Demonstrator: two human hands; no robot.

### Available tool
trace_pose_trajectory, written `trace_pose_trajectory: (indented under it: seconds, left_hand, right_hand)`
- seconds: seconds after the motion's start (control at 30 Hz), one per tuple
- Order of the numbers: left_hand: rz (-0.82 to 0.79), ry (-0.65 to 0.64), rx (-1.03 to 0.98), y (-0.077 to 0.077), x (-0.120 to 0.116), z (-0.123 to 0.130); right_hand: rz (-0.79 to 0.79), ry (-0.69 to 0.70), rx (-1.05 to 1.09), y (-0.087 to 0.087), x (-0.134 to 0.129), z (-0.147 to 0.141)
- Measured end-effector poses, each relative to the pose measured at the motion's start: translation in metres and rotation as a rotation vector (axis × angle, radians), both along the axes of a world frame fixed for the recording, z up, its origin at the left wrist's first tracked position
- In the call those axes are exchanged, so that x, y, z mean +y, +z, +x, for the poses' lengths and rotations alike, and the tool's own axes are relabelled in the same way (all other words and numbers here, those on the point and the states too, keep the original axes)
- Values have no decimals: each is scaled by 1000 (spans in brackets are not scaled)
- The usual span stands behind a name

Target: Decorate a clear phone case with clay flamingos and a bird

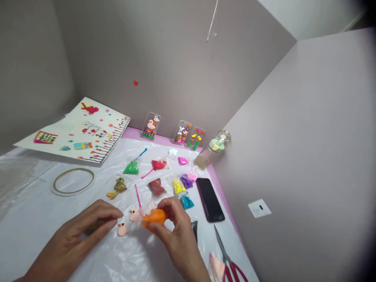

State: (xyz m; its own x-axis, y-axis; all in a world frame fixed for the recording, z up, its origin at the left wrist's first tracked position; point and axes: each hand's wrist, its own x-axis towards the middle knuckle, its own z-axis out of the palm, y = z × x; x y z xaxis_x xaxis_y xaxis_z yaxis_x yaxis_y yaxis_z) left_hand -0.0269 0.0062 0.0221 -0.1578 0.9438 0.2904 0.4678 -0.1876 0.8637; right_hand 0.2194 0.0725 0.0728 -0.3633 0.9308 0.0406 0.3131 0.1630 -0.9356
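Observation:
My right hand (180,231) grips a small clear bag of orange modelling clay (154,218) between thumb and fingers. My left hand (79,235) is closed in a loose pinch; whatever its fingertips hold, if anything, is too small to make out. Something dark green shows partly beneath its palm. Between the hands, two pale pink clay bird shapes (122,229) with dark eyes and orange beaks lie on the plastic-covered table. A pink stick tool (138,196) lies just behind them. Beyond my left hand, a greenish-brown clay duck (118,188) rests on a clear phone case.
Bags of green clay (131,167), red clay (159,164) and brown clay (156,187) lie behind. At right are a phone (209,199) and red-handled scissors (225,252). A tape roll (73,181), decorated board (79,137) and bottle (210,152) stand around the edges.

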Motion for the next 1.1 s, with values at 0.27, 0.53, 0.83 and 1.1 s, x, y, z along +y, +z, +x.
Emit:
trace_pose_trajectory:
  seconds: [0.27,0.53,0.83,1.1]
  left_hand:
    - [-114,-173,72,2,1,1]
    - [-218,-162,-56,7,0,6]
    - [-55,-213,92,4,1,8]
    - [198,-158,245,16,-3,26]
  right_hand:
    - [-23,102,81,-10,-12,-18]
    - [-50,88,141,-11,-12,-20]
    - [-177,61,247,-12,-14,-32]
    - [-177,61,217,-12,-18,-34]
